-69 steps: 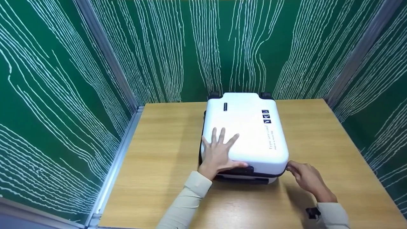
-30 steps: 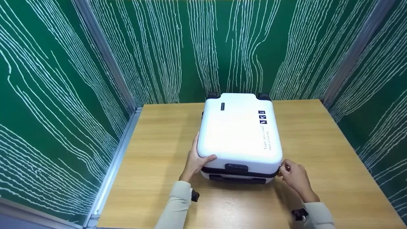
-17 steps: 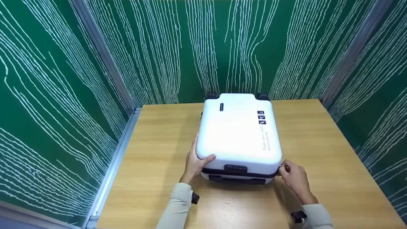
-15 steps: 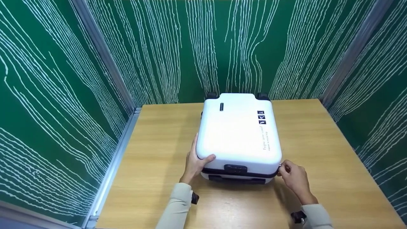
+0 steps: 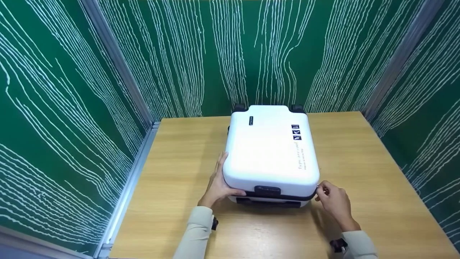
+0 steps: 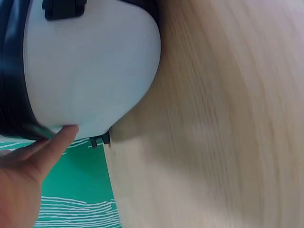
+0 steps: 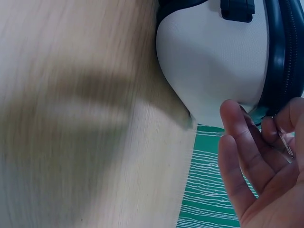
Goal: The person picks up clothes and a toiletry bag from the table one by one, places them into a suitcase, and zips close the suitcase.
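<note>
A white hard-shell suitcase lies flat on the wooden table, its wheels toward the back wall. My left hand rests against its left front corner. The fingers lie straight along the side, and the thumb reaches over the dark seam at the front. A fingertip presses the lower shell in the left wrist view. At the right front corner my right hand pinches a small metal zipper pull between thumb and forefinger. The other fingers are loosely bent. A black zipper band runs between the two shells.
The wooden table extends on both sides of the suitcase. Green panels with white wavy lines stand behind and at both sides, joined by grey metal posts. A black handle sits on the suitcase's front side.
My left hand has gone from lying spread on the lid to the left front corner, and its thumb has since slid down to the seam. The right hand stays at the right corner.
</note>
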`<state>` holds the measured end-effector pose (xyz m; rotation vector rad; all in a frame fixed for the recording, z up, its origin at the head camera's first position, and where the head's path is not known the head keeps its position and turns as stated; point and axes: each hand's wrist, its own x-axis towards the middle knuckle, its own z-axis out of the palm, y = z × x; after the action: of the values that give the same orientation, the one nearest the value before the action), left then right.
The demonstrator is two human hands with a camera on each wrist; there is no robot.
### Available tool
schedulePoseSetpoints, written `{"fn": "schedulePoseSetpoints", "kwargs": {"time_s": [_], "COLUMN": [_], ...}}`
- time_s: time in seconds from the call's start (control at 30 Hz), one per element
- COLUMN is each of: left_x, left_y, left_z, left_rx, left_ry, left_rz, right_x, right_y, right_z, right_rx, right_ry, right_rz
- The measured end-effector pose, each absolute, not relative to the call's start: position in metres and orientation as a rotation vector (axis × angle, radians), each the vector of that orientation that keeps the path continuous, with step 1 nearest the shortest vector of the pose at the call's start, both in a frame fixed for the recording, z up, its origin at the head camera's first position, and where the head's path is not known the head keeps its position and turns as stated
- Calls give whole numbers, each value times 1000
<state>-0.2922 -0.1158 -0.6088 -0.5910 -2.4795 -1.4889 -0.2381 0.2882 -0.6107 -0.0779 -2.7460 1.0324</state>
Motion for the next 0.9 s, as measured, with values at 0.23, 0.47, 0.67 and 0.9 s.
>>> {"fn": "schedulePoseSetpoints", "kwargs": {"time_s": [0.23,0.47,0.67,0.9], "left_x": [-297,-289,-283,-281], "left_y": [-118,-113,-100,-81], "left_z": [-612,-611,-593,-582], "left_rx": [-722,-727,-800,-777], "left_ry": [-2460,-2365,-2293,-2267], "left_rz": [-1423,-1142,-657,-479], "right_x": [-238,-238,-238,-238], "right_y": [291,293,294,291], "right_z": [-611,-611,-610,-610], "right_rx": [-84,-70,-105,-119], "right_ry": [-2780,-2781,-2772,-2795], "right_rz": [1038,1038,1020,1032]}}
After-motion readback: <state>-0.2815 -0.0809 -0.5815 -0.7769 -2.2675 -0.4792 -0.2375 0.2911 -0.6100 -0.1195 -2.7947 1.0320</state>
